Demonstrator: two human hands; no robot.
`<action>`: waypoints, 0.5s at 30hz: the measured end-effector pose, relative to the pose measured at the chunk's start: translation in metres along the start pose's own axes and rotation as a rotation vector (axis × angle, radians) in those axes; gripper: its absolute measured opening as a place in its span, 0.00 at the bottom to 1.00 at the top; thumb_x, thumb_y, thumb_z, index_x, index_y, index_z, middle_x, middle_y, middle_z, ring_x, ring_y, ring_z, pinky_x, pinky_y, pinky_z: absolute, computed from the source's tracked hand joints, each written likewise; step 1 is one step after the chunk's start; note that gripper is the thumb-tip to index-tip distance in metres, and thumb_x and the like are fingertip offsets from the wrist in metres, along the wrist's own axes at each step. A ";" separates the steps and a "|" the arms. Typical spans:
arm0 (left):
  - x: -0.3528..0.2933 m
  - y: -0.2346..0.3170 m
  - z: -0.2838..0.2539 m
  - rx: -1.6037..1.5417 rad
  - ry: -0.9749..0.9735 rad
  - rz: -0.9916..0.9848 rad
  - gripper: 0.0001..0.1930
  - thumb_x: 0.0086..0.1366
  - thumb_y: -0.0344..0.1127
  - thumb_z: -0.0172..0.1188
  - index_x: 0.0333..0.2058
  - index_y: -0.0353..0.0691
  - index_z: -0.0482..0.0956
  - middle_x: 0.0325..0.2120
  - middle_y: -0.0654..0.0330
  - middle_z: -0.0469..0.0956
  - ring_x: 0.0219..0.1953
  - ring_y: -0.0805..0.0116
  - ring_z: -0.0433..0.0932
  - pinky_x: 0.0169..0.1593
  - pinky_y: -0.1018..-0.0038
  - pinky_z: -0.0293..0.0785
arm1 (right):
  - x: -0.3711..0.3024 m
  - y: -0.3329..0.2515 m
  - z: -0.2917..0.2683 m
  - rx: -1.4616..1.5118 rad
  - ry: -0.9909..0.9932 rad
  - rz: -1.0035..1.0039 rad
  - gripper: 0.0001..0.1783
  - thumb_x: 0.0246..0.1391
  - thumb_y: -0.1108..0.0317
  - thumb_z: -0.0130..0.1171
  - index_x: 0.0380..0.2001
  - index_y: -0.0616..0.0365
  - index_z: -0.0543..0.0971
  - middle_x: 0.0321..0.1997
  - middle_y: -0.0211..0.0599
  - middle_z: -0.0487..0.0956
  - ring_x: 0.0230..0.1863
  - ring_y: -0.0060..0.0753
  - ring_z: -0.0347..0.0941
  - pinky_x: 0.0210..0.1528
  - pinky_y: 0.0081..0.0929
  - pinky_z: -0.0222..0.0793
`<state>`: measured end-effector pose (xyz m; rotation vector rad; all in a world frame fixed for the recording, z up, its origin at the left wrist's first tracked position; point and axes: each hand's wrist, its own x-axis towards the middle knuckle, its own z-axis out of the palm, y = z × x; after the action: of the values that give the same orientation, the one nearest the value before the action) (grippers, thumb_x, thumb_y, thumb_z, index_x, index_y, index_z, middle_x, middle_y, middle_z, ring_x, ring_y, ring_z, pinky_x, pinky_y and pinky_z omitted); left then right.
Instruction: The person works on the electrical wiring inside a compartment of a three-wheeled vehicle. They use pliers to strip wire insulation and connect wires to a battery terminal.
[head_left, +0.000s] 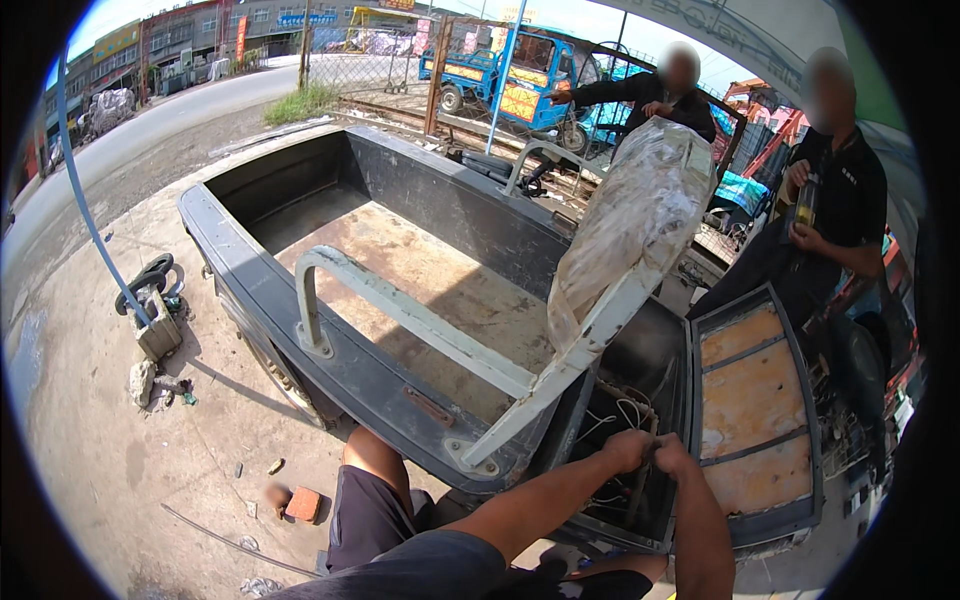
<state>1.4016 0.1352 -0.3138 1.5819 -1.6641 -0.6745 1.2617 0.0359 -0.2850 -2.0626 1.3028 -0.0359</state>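
Note:
Both of my hands are close together over an open black compartment (668, 350) at the front end of a dark cargo bed. My left hand (628, 450) is closed, and my right hand (674, 456) is closed right beside it. A small dark thing seems to be between them, too hidden to name. Thin white wires (627, 408) and dark cables lie loose in the compartment around my hands. Its hinged lid (752, 400) hangs open on the right, showing worn tan panels crossed by dark strips.
The cargo bed (400, 240) has pale metal rails (420, 315). A plastic-wrapped padded backrest (640, 215) leans by the compartment. One person (672, 95) stretches out an arm; another (838, 200) holds a bottle (806, 200). A brick (303, 504) and a pole's block base (157, 322) stand left.

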 end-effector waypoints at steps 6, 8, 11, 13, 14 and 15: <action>-0.002 0.001 -0.004 -0.079 0.106 -0.015 0.07 0.54 0.24 0.58 0.33 0.40 0.74 0.33 0.48 0.74 0.39 0.43 0.74 0.39 0.50 0.71 | -0.019 -0.021 -0.004 0.093 0.003 -0.008 0.12 0.42 0.82 0.55 0.32 0.69 0.82 0.28 0.38 0.79 0.30 0.32 0.71 0.34 0.36 0.66; 0.001 -0.001 -0.004 -0.138 0.119 -0.091 0.07 0.55 0.25 0.58 0.34 0.40 0.75 0.33 0.48 0.75 0.38 0.42 0.74 0.38 0.49 0.71 | -0.020 -0.026 -0.004 0.091 0.003 -0.009 0.11 0.42 0.82 0.57 0.31 0.69 0.82 0.28 0.36 0.79 0.29 0.30 0.70 0.32 0.34 0.66; 0.013 -0.009 0.005 -0.219 0.182 -0.220 0.07 0.56 0.27 0.59 0.35 0.38 0.76 0.32 0.46 0.76 0.36 0.42 0.75 0.35 0.48 0.71 | -0.020 -0.025 -0.005 0.061 -0.011 -0.003 0.10 0.42 0.81 0.58 0.31 0.66 0.83 0.27 0.33 0.79 0.29 0.28 0.69 0.32 0.32 0.66; 0.018 -0.010 0.007 -0.280 0.277 -0.318 0.06 0.56 0.30 0.60 0.33 0.36 0.78 0.30 0.45 0.77 0.34 0.41 0.76 0.33 0.49 0.71 | -0.016 -0.023 -0.003 0.054 -0.032 0.003 0.11 0.42 0.82 0.58 0.32 0.64 0.83 0.28 0.33 0.79 0.29 0.26 0.69 0.34 0.32 0.67; 0.020 -0.012 0.006 -0.283 0.283 -0.348 0.06 0.57 0.31 0.60 0.30 0.35 0.78 0.28 0.45 0.78 0.32 0.42 0.77 0.32 0.50 0.72 | -0.016 -0.024 -0.003 0.063 -0.035 0.013 0.10 0.42 0.81 0.59 0.32 0.64 0.83 0.29 0.33 0.79 0.30 0.26 0.70 0.35 0.32 0.67; 0.022 -0.014 0.005 -0.285 0.289 -0.377 0.07 0.57 0.32 0.60 0.27 0.34 0.78 0.25 0.45 0.78 0.29 0.43 0.77 0.31 0.50 0.72 | -0.017 -0.026 -0.003 0.072 -0.038 0.022 0.10 0.43 0.81 0.59 0.32 0.64 0.83 0.29 0.34 0.80 0.30 0.26 0.70 0.35 0.32 0.67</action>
<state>1.4071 0.1118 -0.3247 1.7025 -1.0212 -0.7885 1.2731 0.0548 -0.2629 -1.9788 1.2821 -0.0333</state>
